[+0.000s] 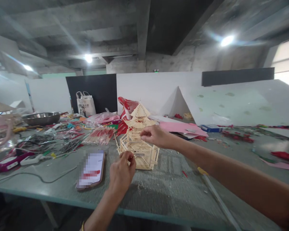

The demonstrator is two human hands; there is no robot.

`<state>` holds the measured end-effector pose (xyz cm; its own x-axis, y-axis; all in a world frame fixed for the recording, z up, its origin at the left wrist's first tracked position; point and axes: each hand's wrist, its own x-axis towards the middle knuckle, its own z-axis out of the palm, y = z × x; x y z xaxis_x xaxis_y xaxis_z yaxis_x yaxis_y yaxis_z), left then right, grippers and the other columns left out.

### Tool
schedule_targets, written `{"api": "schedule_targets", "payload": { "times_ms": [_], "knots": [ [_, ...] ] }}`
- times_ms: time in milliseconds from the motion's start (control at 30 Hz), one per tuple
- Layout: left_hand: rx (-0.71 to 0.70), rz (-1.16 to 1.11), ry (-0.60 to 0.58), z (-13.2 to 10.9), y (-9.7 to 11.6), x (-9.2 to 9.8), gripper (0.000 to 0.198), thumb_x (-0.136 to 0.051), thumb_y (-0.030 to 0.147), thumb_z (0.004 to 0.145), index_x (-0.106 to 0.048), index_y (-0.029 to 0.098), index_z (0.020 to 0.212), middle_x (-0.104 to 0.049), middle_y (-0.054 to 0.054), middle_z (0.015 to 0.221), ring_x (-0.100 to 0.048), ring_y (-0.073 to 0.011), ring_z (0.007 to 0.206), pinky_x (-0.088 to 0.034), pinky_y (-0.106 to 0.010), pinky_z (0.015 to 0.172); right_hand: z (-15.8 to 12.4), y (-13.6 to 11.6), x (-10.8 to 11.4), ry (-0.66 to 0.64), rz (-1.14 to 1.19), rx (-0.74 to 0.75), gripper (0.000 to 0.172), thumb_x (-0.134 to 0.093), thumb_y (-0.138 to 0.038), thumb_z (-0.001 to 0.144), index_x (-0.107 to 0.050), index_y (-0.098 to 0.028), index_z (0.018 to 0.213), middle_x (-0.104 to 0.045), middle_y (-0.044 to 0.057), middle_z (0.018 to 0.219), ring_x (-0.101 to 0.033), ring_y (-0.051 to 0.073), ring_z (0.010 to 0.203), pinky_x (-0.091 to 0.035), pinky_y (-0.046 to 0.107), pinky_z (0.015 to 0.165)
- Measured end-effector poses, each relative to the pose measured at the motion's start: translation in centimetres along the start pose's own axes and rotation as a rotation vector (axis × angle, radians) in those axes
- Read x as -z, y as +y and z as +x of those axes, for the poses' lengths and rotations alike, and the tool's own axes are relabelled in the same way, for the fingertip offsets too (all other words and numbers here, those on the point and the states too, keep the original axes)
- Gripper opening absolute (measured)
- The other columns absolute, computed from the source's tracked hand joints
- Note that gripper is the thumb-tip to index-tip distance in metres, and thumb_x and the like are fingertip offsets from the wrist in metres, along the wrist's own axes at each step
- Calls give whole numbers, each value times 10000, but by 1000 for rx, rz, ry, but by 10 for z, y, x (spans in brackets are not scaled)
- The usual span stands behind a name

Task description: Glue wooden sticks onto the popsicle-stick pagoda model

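A tiered pagoda model (pixel 140 113) built of thin wooden sticks stands upright on the table in front of me. My right hand (pixel 151 134) is at its middle tiers, the thumb and fingers pinched together. Lower down, my left hand (pixel 122 168) is in front of the model's base on the left, also closed in a pinch. Whatever either pinch holds is too small or hidden to make out. Parts of the railing and lower tiers are covered by my hands. To the left of my left hand lies a phone (pixel 92 168) with its screen lit.
Bundled sticks in plastic (pixel 101 134) lie behind the phone. Cables, wrappers and a purple glue-gun-like item (pixel 11 163) crowd the left. A steel bowl (pixel 41 118), a tote bag (pixel 85 104) and pink sheets (pixel 180 127) sit farther back. A yellow-ended rod (pixel 215 192) lies under my right forearm.
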<state>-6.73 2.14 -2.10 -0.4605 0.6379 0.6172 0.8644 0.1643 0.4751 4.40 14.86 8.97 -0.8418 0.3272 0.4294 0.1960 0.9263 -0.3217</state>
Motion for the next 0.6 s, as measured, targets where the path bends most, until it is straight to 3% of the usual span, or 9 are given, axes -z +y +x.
{"api": "schedule_targets", "payload": {
  "times_ms": [133,300,433,600],
  "knots": [
    [16,13,-17,-5,0,8,98,-437,219,801,-531,205,777,-617,5,722,-558,-128,571,-358,-235,565,-8,-7,8,74,-35,-8,141,-508,-234,748,-581,-135,680,-576,-3,619,-488,87,577,-319,206,542],
    [-40,-47,-13,-28,-15,35,153,-434,307,820,-460,212,702,-508,43,588,-470,-105,500,-346,-205,518,-40,-20,40,225,34,-32,268,-396,-311,850,-414,-165,626,-404,-35,554,-362,74,515,-253,208,476],
    [-6,-71,12,-51,-28,61,240,-415,388,833,-436,220,663,-412,65,525,-411,-100,469,-340,-193,502,-81,-24,54,192,215,-65,362,-368,-397,880,-337,-183,590,-322,-54,512,-307,61,451,-239,204,436],
    [70,-143,-11,-69,-34,79,241,-429,443,808,-482,232,704,-455,70,533,-437,-96,470,-368,-172,511,-124,-16,30,36,120,-291,290,-478,-397,836,-521,-157,678,-435,-48,486,-371,61,430,-262,187,424]
  ]
}}
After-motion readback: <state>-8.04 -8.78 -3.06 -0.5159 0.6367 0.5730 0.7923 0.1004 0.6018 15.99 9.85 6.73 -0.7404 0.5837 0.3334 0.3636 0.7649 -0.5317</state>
